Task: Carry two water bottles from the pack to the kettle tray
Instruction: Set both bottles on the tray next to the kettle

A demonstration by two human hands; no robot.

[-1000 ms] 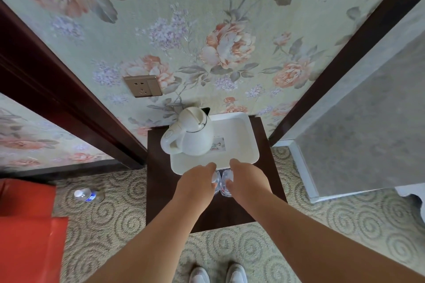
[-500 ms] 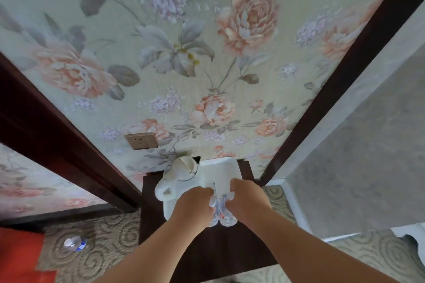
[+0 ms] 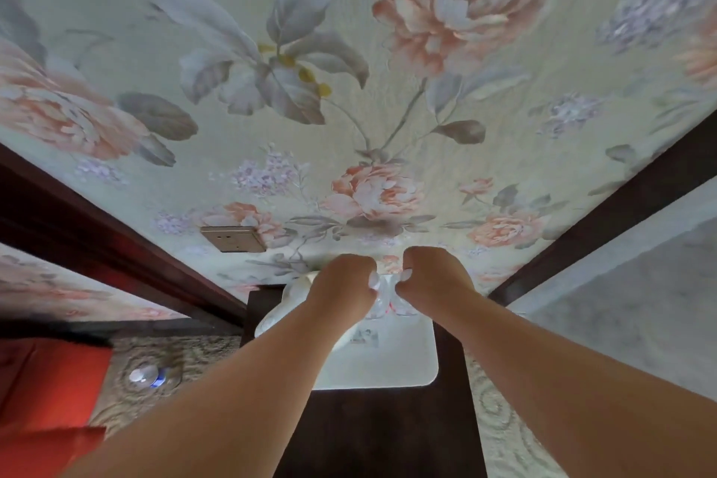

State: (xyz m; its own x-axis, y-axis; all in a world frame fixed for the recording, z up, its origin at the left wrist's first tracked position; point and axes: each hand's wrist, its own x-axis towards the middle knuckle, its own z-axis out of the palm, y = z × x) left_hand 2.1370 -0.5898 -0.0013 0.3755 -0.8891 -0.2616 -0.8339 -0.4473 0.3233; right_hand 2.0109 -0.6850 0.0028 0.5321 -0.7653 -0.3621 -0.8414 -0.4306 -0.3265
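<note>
My left hand point(image 3: 343, 283) and my right hand point(image 3: 432, 275) are side by side over the far part of the white kettle tray point(image 3: 392, 365). Each is closed around a clear water bottle: the left bottle point(image 3: 374, 293) and the right bottle point(image 3: 399, 301) touch each other between my hands, white caps showing at the top. The white kettle point(image 3: 287, 307) stands on the tray's left side, mostly hidden behind my left forearm. Whether the bottles rest on the tray is hidden.
The tray sits on a small dark wooden table point(image 3: 380, 435) against floral wallpaper with a wall socket point(image 3: 232, 239). Another water bottle point(image 3: 147, 376) lies on the patterned carpet to the left, beside a red seat point(image 3: 42, 380). Dark wooden frames flank the table.
Both hands have carried the bottles forward, from the tray's near edge to its far part beside the kettle. The camera has tilted up toward the wall.
</note>
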